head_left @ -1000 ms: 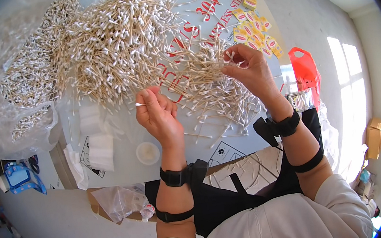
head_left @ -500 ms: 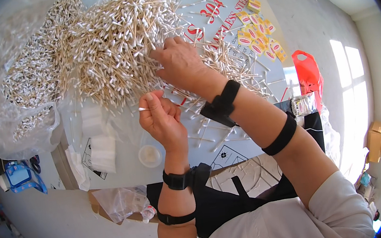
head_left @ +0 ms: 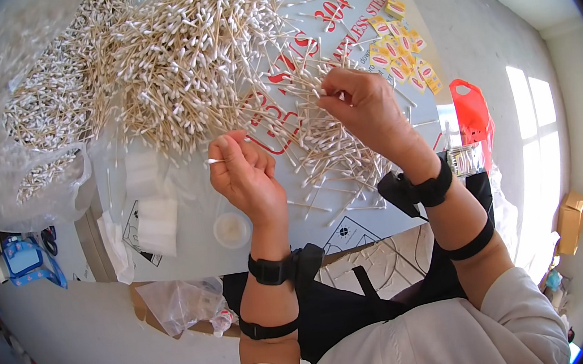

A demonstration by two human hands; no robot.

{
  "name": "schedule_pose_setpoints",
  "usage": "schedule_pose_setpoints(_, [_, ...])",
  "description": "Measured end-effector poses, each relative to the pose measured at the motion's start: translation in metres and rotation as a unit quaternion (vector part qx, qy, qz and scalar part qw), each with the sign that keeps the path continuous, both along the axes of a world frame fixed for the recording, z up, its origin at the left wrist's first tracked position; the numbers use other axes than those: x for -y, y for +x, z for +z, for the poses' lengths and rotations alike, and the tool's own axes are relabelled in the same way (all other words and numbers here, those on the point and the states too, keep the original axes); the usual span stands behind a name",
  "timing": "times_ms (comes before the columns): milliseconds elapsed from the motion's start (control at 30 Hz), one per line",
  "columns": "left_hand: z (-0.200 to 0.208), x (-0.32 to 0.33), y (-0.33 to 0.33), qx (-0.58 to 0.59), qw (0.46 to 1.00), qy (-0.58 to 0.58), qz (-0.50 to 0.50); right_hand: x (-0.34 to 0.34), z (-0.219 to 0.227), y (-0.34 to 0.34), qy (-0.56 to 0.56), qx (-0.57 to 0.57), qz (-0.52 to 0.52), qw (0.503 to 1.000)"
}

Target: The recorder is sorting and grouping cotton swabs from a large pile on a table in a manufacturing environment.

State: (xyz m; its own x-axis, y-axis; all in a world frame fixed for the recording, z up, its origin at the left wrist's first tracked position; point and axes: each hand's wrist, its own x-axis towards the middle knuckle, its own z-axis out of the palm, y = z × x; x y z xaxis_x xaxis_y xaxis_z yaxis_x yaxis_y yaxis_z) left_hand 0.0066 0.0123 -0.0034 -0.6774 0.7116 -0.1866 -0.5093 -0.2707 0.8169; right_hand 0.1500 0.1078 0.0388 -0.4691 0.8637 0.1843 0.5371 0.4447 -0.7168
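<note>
My left hand [head_left: 246,177] is closed, palm up, at the near edge of a large heap of cotton swabs [head_left: 195,48]. A cotton swab [head_left: 215,161] pokes out between its thumb and fingers, white tip to the left. Over a smaller, looser spread of swabs [head_left: 335,151], my right hand [head_left: 369,110] is pinched, thumb against fingertips. White tips show close to that pinch, but whether one is held I cannot make out. A small round clear tub [head_left: 231,231] stands near my left wrist.
A clear plastic bag [head_left: 25,207] of swabs lies left of the heap. White pads [head_left: 158,226] are stacked nearer me. Yellow labels [head_left: 399,52] and a red bag [head_left: 473,116] are at the right. A blue lanyard [head_left: 28,261] lies at the table's left.
My right hand has moved from the big heap to the right, over the looser swabs. Some swabs have shifted, baring more red print on the table. My left hand stays nearly still.
</note>
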Motion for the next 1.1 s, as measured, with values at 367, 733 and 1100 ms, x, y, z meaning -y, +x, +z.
schedule_pose_setpoints(367, [0.001,0.0,0.001,-0.002,1.0,0.012,0.023,-0.024,-0.025,-0.047,0.088,0.092,0.032,0.991])
schedule_pose_setpoints(733, [0.001,0.0,0.001,0.01,1.0,0.002,0.008,-0.038,-0.048,-0.05,0.14,0.127,0.036,0.981])
schedule_pose_setpoints(1100, [0.003,-0.011,0.02,0.066,0.996,-0.055,-0.031,0.02,-0.017,-0.038,0.023,-0.154,0.047,0.987])
